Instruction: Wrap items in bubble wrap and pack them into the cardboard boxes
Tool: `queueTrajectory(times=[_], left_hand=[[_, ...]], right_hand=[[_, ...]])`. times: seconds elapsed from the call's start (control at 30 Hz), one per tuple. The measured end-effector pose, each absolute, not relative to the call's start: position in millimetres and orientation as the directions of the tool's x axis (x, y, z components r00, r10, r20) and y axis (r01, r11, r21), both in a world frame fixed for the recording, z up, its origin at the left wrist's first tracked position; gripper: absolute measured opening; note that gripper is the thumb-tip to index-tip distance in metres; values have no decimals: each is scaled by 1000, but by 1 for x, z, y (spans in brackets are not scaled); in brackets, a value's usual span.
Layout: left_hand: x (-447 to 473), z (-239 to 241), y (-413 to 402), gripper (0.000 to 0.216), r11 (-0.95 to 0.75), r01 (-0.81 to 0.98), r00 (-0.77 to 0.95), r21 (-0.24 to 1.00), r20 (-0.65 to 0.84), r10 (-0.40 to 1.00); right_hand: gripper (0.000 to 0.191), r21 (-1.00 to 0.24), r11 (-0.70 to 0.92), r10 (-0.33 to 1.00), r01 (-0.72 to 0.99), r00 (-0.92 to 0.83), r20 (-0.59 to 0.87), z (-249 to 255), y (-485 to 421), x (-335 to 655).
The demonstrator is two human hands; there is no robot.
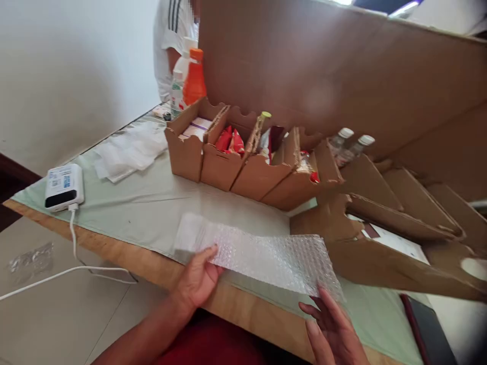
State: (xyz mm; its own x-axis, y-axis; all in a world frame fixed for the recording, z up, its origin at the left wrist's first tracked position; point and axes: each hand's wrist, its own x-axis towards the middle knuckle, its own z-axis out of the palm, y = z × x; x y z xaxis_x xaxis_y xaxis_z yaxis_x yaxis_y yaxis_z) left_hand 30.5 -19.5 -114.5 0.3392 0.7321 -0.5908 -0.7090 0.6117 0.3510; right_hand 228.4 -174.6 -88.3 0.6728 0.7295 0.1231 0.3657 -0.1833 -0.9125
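- Brown cardboard panel (274,66) fills the background from twelve to three o'clock.
- Surface (144,203): pale green cover, bare wood edge towards the wearer.
- Open cardboard cartons (373,266) between three and four o'clock; a flat white item lies in the nearest.
- Row of smaller cardboard boxes (220,165) around twelve; red packets (231,141) in the second from the left.
- Bubble wrap (262,253) at six o'clock, held out lengthwise over the surface's near edge. Nothing seen lying on it.
- Progress, my judgement: early. One piece is in hand and spread out; the translucent sheets (131,149), piled between nine and ten o'clock, lie untouched.
- Left hand (202,278), seven o'clock: grasping the wrap's near edge, thumb on top.
- Right hand (335,327), five o'clock: fingers parted, thumb well off them, fingertips at the wrap's right corner. Contact there; firm pinch not seen.
- Dark phone (429,327) at four o'clock, clear of both hands.
- White device (64,187) at nine, cable plugged in.
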Motion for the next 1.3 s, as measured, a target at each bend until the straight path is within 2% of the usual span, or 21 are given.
queueTrajectory(times=[0.13,0.3,0.37,0.43,0.53,0.63,0.7,0.77,0.87,0.93,1.0,1.07,1.2,1.3], left_hand=[[18,-108,7,15,474,-751,104,460,-626,773],[14,-100,16,17,364,-653,-23,665,-497,867],[19,-103,14,24,322,-504,-53,801,-401,914],[22,-109,12,35,278,-273,-38,921,-299,953],[16,-116,12,58,236,88,88,968,-243,966],[-3,-114,13,75,40,461,137,886,-116,984],[-13,-103,11,68,-135,635,148,761,51,988],[-12,-89,6,57,-318,697,221,643,229,948],[14,-74,-10,58,-624,600,475,501,404,782],[39,-78,-21,72,-774,453,673,441,400,622],[59,-94,-27,78,-841,364,801,400,326,502],[68,-116,-27,74,-851,400,841,342,232,488],[60,-150,-20,64,-830,529,822,177,135,553],[56,-153,-21,59,-823,558,814,106,122,567]], right_hand=[[56,-937,-184,618,298,776,126,-91,-201,236],[53,-971,-135,562,198,822,90,-114,-217,254],[54,-974,-142,530,174,845,74,-124,-218,260],[58,-969,-186,518,160,854,41,-132,-218,266],[65,-919,-344,544,190,838,-31,-137,-222,278],[61,-808,-475,542,349,839,44,-132,-230,292],[52,-722,-499,530,480,828,184,-125,-233,298],[46,-633,-462,569,621,755,326,-118,-226,295],[46,-500,-273,769,822,499,401,-112,-192,273],[49,-431,-122,900,894,283,331,-114,-159,250],[52,-403,-2,973,915,95,211,-120,-126,228],[55,-394,55,992,917,-7,122,-127,-104,215],[55,-338,70,994,939,-35,106,-141,-103,222],[47,-268,2,985,963,45,168,-148,-127,252]])
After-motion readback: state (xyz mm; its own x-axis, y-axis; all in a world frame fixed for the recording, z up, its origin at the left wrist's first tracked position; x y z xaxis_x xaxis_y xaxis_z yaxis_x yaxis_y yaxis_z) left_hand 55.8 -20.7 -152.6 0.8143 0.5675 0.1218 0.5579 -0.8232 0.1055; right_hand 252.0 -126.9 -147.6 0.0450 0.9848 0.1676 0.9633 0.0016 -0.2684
